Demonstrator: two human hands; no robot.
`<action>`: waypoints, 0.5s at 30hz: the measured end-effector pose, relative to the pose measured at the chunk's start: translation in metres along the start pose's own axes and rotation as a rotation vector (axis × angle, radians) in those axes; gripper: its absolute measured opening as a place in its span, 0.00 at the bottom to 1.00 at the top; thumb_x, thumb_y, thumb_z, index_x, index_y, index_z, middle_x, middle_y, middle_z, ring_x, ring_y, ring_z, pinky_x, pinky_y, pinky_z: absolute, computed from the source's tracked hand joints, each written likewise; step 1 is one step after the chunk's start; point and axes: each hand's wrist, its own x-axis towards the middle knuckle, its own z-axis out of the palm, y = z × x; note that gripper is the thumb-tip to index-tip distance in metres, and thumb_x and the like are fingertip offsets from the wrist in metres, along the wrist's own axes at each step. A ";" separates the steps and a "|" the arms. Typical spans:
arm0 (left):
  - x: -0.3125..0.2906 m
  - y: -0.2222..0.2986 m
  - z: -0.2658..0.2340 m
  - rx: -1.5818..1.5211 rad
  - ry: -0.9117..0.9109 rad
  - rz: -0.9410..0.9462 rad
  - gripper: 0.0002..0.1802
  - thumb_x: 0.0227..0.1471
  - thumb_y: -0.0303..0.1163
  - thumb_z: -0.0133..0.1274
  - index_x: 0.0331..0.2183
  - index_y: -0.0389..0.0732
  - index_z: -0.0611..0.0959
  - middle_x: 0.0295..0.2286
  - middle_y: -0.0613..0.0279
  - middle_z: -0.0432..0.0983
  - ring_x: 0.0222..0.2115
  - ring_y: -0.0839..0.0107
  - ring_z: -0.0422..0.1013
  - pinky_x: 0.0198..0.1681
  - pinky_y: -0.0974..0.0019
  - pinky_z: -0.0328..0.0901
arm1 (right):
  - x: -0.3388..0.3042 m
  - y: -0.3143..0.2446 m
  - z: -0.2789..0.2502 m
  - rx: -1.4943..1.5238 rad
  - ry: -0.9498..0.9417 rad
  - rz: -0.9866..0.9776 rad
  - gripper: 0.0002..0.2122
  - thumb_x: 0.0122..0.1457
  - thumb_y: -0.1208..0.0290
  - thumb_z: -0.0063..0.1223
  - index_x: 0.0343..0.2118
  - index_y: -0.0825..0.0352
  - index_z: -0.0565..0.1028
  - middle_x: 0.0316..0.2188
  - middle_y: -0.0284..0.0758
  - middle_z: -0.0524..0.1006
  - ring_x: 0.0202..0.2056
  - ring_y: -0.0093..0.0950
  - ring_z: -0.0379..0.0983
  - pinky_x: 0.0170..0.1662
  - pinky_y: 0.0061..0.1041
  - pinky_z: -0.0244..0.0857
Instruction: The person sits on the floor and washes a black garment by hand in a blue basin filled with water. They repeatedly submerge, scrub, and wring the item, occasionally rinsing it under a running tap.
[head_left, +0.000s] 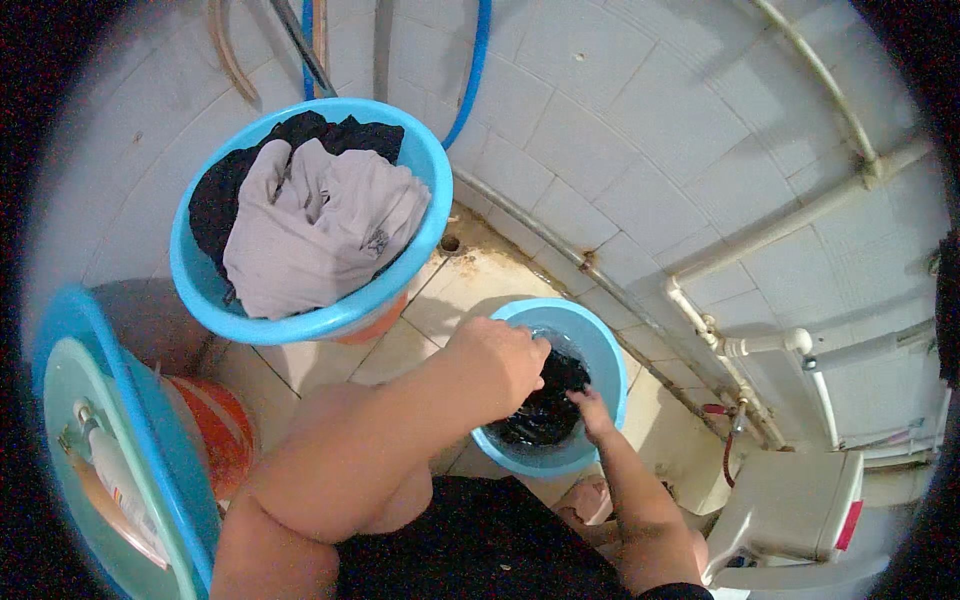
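Note:
A small blue basin (612,350) stands on the floor in front of me, with water and a dark, wet black cloth (545,410) in it. My left hand (508,362) reaches over the basin's left side, its fingers curled closed on the cloth. At the right side of the same basin, my right hand (592,408) pinches the cloth's edge, its fingertips partly lost against the black. Whether the cloth is one garment or more cannot be made out.
At the back left, a large blue tub (440,200) holds a grey garment (315,225) and black clothes (355,135), raised on an orange bucket (375,325). More basins (75,310) lean at the left beside a red bucket (215,430). Pipes (530,215) line the tiled wall; a white toilet (790,500) stands right.

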 end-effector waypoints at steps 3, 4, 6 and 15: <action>0.011 0.000 0.010 -0.009 -0.103 -0.050 0.18 0.46 0.43 0.49 0.34 0.39 0.75 0.28 0.53 0.74 0.30 0.57 0.72 0.32 0.55 0.66 | -0.075 -0.138 -0.022 0.342 -0.128 -0.040 0.18 0.47 0.70 0.54 0.41 0.71 0.69 0.34 0.35 0.74 0.35 0.27 0.69 0.41 0.23 0.62; 0.013 0.002 0.010 -0.003 -0.102 -0.040 0.18 0.46 0.43 0.50 0.34 0.39 0.76 0.29 0.53 0.74 0.31 0.57 0.72 0.33 0.54 0.66 | -0.098 -0.172 -0.030 0.232 -0.055 -0.113 0.19 0.46 0.70 0.57 0.41 0.71 0.69 0.33 0.35 0.74 0.33 0.27 0.70 0.39 0.24 0.63; 0.013 0.006 0.011 0.028 -0.063 -0.051 0.17 0.46 0.43 0.50 0.32 0.40 0.77 0.29 0.54 0.74 0.32 0.57 0.72 0.34 0.55 0.66 | -0.134 -0.213 -0.050 0.187 -0.036 -0.276 0.20 0.44 0.74 0.60 0.41 0.71 0.68 0.33 0.34 0.74 0.35 0.25 0.69 0.42 0.25 0.63; 0.015 0.006 0.016 0.075 -0.011 -0.048 0.18 0.45 0.44 0.51 0.32 0.40 0.77 0.29 0.53 0.74 0.32 0.57 0.72 0.33 0.55 0.66 | -0.258 -0.311 -0.073 0.035 0.305 -0.668 0.28 0.32 0.84 0.49 0.45 0.71 0.64 0.35 0.34 0.71 0.36 0.24 0.69 0.43 0.23 0.64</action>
